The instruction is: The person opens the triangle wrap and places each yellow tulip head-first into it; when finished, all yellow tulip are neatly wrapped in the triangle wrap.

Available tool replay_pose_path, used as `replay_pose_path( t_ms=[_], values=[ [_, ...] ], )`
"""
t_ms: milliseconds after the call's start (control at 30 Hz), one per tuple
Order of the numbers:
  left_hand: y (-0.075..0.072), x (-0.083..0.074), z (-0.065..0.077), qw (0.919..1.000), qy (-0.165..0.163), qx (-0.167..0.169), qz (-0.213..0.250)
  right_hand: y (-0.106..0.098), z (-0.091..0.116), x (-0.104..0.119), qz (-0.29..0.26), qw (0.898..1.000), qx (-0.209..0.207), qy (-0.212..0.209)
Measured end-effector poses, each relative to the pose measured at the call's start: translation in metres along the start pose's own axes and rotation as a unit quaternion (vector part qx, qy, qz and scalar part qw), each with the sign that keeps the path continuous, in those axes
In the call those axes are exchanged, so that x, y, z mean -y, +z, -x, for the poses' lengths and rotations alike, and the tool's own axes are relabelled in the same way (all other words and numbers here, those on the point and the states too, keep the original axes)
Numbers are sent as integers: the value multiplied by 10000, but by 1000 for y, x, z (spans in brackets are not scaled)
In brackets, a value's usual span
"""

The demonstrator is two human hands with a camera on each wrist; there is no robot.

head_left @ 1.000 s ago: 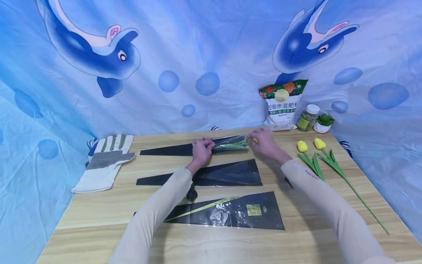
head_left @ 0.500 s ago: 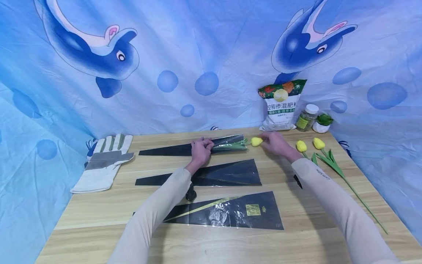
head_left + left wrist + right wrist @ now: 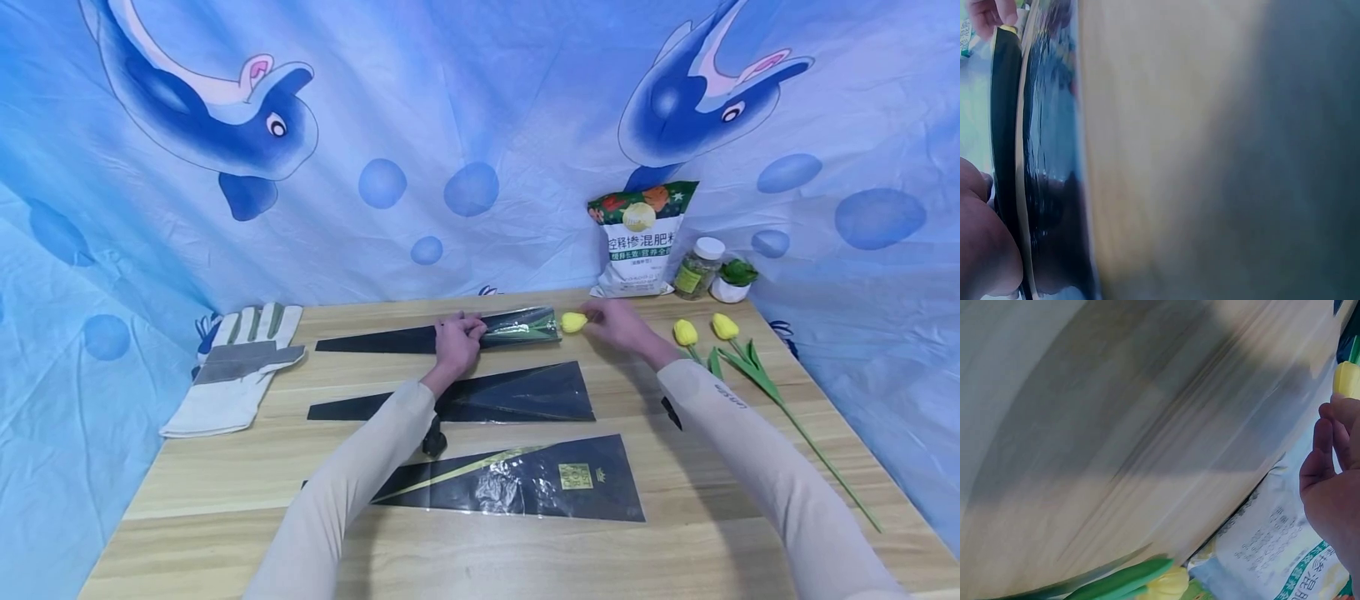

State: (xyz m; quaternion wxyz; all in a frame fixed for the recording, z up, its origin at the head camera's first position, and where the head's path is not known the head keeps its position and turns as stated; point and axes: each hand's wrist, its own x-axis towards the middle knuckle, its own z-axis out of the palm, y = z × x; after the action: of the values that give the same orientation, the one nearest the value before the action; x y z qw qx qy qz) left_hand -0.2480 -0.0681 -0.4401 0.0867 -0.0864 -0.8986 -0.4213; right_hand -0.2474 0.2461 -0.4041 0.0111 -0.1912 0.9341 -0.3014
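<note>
Hanging cloth [image 3: 525, 100]: dolphins are printed on it, and the background is filled by it.
Wooden tabletop [image 3: 487, 558]: the flower wrapping is laid out on it.
Near sleeve [image 3: 517, 483] and middle sleeve [image 3: 525, 396]: both are laid flat, one beyond the other, partly hidden under the left forearm.
Far sleeve [image 3: 397, 339]: this one is being filled. The step is judged to be best done with the mouth kept parted and the sleeve anchored, the flower being fed straight along the centre in short pushes so that no leaf is caught on the film. Pressure on the petals should be kept light, as they may be dented.
Yellow tulip [image 3: 573, 322]: it is placed at the back of the tabletop, stem and leaves seen through the clear film. Its long axis is set left to right, nearly in line with the sleeve; the bloom is pointed right, the stem left toward the narrow end.
Left hand [image 3: 459, 340]: the film is pinched between thumb and fingers near the sleeve's middle.
Right hand [image 3: 618, 323]: the petal tip is pinched by the fingers.
Bloom: it is left just outside the mouth.
</note>
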Motion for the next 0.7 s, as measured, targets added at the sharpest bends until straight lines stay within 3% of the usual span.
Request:
replay_pose_path(
  t_ms=[700],
  values=[
    [-1,-5,2,10000,-85,-14,49,27,-9,25,-1148,9932,123,133]
  ],
)
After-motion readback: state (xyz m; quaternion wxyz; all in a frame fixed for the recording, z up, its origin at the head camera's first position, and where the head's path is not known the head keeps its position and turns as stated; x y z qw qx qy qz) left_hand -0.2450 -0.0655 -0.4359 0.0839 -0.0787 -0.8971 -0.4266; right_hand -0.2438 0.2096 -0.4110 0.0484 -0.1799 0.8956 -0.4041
